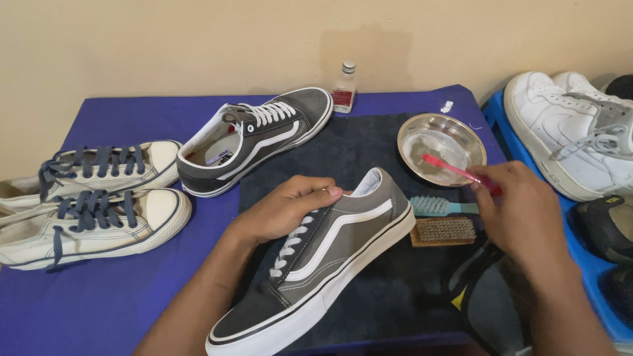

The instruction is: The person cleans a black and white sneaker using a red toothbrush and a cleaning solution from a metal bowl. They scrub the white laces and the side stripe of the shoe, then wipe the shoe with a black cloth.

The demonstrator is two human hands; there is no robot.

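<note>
My left hand point(285, 209) grips a grey sneaker point(330, 264) with a white stripe and white laces by its collar, holding it on a dark cloth point(369, 142). My right hand point(521, 211) holds a pink toothbrush point(455, 170) whose head reaches into a shallow metal bowl point(440, 146) with whitish liquid. The matching grey sneaker point(257, 135) lies farther back on the blue table cover point(119, 290).
A teal toothbrush point(438, 206) and a wooden wire brush point(443, 231) lie beside the bowl. A small bottle point(344, 88) stands by the wall. Two cream sneakers with navy laces point(86, 198) sit left. White sneakers point(573, 132) and dark shoes point(606, 227) are right.
</note>
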